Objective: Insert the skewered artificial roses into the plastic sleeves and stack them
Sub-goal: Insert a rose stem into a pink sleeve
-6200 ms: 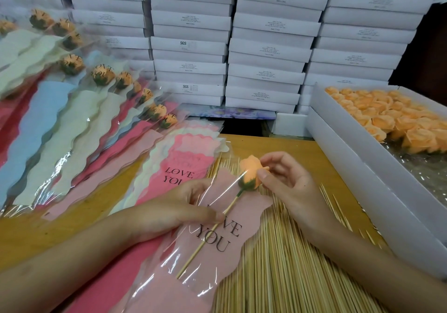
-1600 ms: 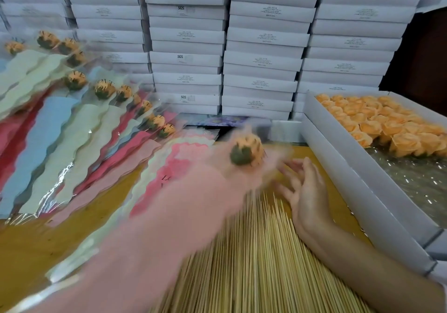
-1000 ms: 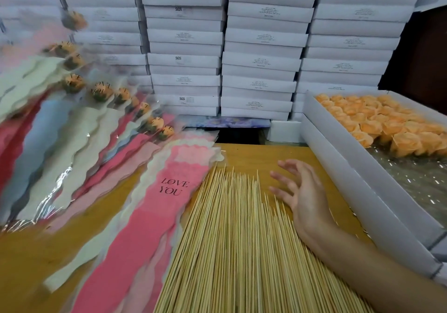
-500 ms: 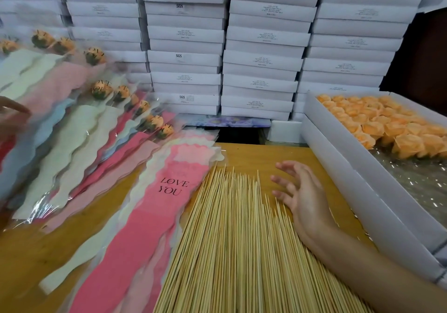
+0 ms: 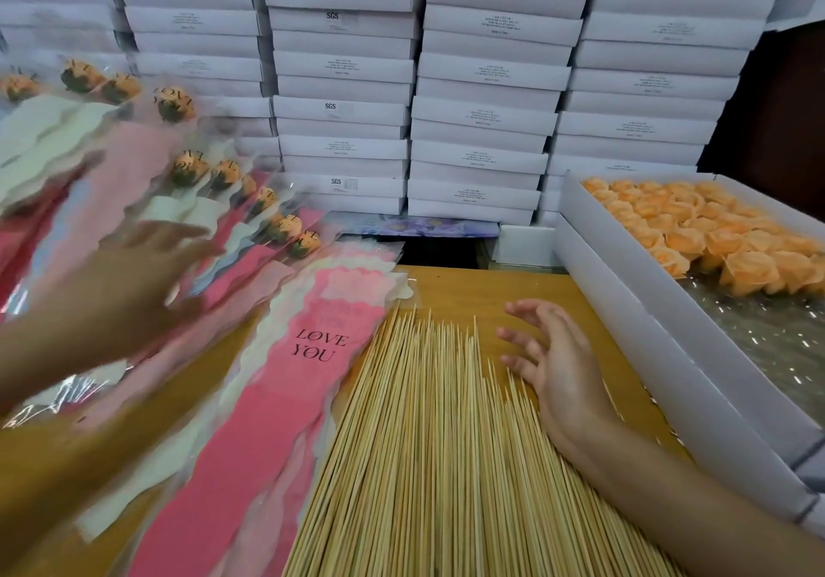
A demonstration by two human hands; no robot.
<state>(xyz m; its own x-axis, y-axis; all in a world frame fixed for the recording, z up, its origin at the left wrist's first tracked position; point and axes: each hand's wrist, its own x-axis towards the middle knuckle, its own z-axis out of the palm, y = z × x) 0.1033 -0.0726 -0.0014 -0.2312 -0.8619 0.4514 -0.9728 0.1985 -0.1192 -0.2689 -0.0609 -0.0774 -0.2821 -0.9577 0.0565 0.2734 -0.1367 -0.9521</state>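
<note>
— Where are the sleeved roses (image 5: 187, 165)?
— Fanned in a pile, far-left of the desk (image 5: 455, 291): orange heads, pastel sleeves.
— Hands?
— Left hand (image 5: 134, 277) blurred above them, grip released; right hand (image 5: 553, 366) spread over skewers (image 5: 424, 442), grasping nothing.

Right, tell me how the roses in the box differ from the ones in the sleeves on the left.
The roses in the box are bare heads, packed tight together in rows; the sleeved roses each sit in a clear plastic sleeve with a coloured liner. The boxed ones lie on the right in a white box; the sleeved ones are fanned out, overlapping, on the left. Both are orange.
</note>
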